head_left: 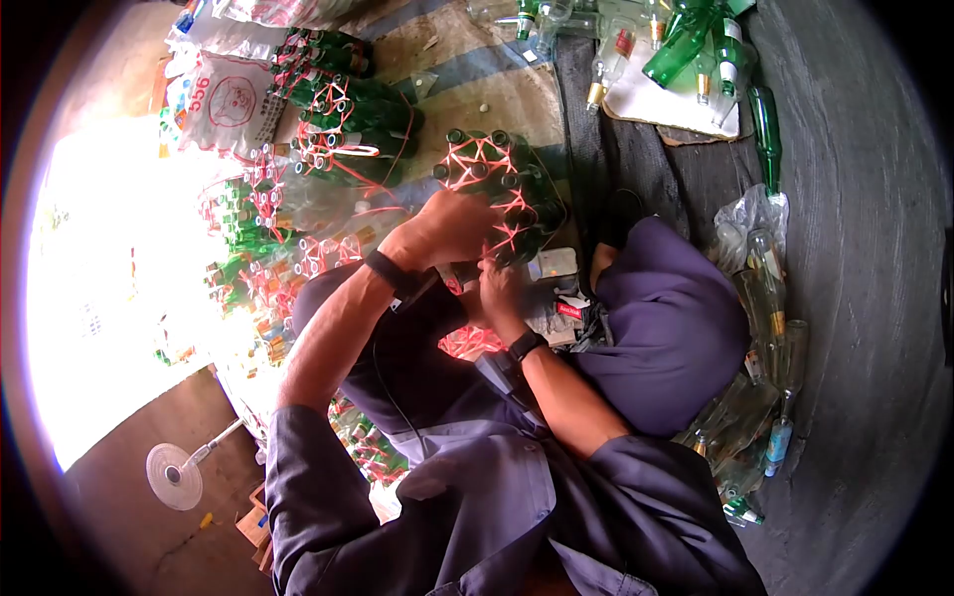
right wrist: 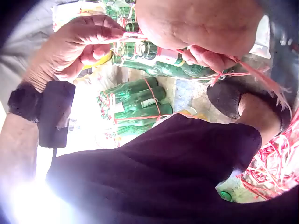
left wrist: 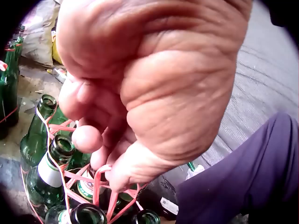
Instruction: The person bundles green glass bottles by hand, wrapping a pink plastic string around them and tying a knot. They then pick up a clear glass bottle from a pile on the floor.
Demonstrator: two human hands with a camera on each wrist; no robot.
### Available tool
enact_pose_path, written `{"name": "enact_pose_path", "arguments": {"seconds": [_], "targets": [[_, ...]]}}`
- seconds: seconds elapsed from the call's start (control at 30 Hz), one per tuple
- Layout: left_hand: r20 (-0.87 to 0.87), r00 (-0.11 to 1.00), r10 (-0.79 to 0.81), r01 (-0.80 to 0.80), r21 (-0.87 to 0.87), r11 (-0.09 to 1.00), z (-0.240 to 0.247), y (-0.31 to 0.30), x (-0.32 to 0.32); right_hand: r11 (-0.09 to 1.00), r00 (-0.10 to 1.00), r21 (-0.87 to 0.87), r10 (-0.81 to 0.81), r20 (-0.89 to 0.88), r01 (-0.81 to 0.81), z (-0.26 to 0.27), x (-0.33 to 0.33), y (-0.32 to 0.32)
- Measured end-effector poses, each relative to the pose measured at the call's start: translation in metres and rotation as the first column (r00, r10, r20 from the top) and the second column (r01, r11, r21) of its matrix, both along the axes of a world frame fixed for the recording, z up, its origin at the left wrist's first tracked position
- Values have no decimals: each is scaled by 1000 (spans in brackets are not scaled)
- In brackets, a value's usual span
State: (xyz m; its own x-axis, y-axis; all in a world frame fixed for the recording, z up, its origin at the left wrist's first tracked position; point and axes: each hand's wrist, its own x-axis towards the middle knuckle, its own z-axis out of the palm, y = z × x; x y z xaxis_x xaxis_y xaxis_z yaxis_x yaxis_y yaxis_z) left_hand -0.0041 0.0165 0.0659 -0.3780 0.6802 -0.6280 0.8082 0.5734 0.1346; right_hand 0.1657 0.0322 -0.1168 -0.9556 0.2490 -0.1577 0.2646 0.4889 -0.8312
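Note:
A bundle of green glass bottles (head_left: 549,204) stands upright in front of the person, pink plastic string (head_left: 475,151) criss-crossing between its necks. The left hand (head_left: 447,228) is over the near left of the bundle. In the left wrist view, its thumb and fingers pinch a loop of the string (left wrist: 96,186) just above the bottle mouths. The right hand (head_left: 505,298) is low at the bundle's near side. Its curled fingers hold the string in the right wrist view, and a frayed end (right wrist: 266,79) trails out past them. Between both hands, one strand runs across the necks.
More tied bundles of green bottles (head_left: 397,124) stand at the left, beside a printed white sack (head_left: 224,104). Loose clear bottles (head_left: 770,298) lie right of the knee. Green bottles (head_left: 676,60) lie around a white board at the back. A tangled heap of pink string (right wrist: 275,158) lies near the foot.

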Motion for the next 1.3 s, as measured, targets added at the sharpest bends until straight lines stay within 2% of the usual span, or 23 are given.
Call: {"name": "enact_pose_path", "arguments": {"seconds": [0.07, 0.1, 0.13, 0.17, 0.2, 0.23, 0.27, 0.33, 0.37, 0.43, 0.47, 0.53, 0.6, 0.67, 0.77, 0.87, 0.93, 1.03, 1.07, 1.13, 1.3], "targets": [[0, 997, 73, -73, 136, 988, -10, -7, 2, 998, 999, -54, 11, 40, -9, 4, 0, 1], [-2, 997, 74, -73, 136, 988, -14, -10, 3, 954, 992, -283, -71, 108, 99, 15, -2, 6], [46, 992, 119, -124, 157, 980, -18, -12, 3, 847, 972, -487, -133, 194, 213, 24, -4, 9], [95, 982, 162, -177, 174, 969, -24, -13, 5, 848, 972, -486, -133, 193, 213, 13, -3, 5], [95, 982, 163, -177, 175, 968, -32, -16, 6, 893, 985, -418, -133, 107, 166, -13, 1, -4], [137, 973, 183, -212, 243, 946, -39, -19, 8, 932, 992, -342, -123, 20, 122, -19, 1, -6], [179, 963, 201, -249, 308, 918, -45, -22, 8, 932, 993, -342, -121, 20, 120, -23, 4, -7], [180, 961, 211, -260, 317, 912, -44, -22, 7, 864, 984, -478, -175, 11, 159, -5, 2, 2], [181, 959, 220, -269, 326, 906, -44, -22, 7, 865, 985, -477, -174, 10, 158, 1, -1, 4], [140, 964, 226, -256, 266, 929, -30, -11, 8, 738, 953, -604, -225, 202, 302, 10, -5, 7], [99, 969, 228, -244, 203, 948, -24, -8, 9, 739, 954, -604, -223, 200, 299, 15, -6, 8], [89, 964, 253, -266, 216, 939, -20, -7, 8, 647, 928, -665, -257, 270, 373, 27, -8, 12], [81, 958, 275, -287, 229, 930, -20, -8, 7, 671, 924, -636, -252, 288, 382, 38, -11, 15], [182, 940, 288, -333, 312, 890, -22, -10, 3, 694, 919, -606, -248, 306, 389, 48, -13, 19], [171, 950, 263, -306, 329, 893, -28, -15, 0, 701, 923, -607, -217, 317, 374, 52, -14, 21], [184, 943, 277, -329, 399, 856, -27, -15, -2, 675, 912, -622, -217, 348, 398, 49, -14, 18], [177, 938, 297, -345, 405, 847, -27, -16, -3, 592, 893, -673, -228, 388, 443, 45, -13, 15], [151, 934, 324, -357, 447, 820, -32, -18, -4, 569, 917, -720, -223, 330, 397, 37, -11, 13], [133, 934, 331, -353, 480, 803, -35, -19, -5, 570, 917, -719, -223, 330, 397, 34, -10, 12], [141, 932, 333, -358, 500, 789, -32, -18, -4, 645, 930, -671, -220, 295, 365, 30, -10, 9], [106, 937, 334, -336, 539, 772, -42, -17, -5, 652, 938, -674, -225, 265, 347, 25, -12, 5]]}}
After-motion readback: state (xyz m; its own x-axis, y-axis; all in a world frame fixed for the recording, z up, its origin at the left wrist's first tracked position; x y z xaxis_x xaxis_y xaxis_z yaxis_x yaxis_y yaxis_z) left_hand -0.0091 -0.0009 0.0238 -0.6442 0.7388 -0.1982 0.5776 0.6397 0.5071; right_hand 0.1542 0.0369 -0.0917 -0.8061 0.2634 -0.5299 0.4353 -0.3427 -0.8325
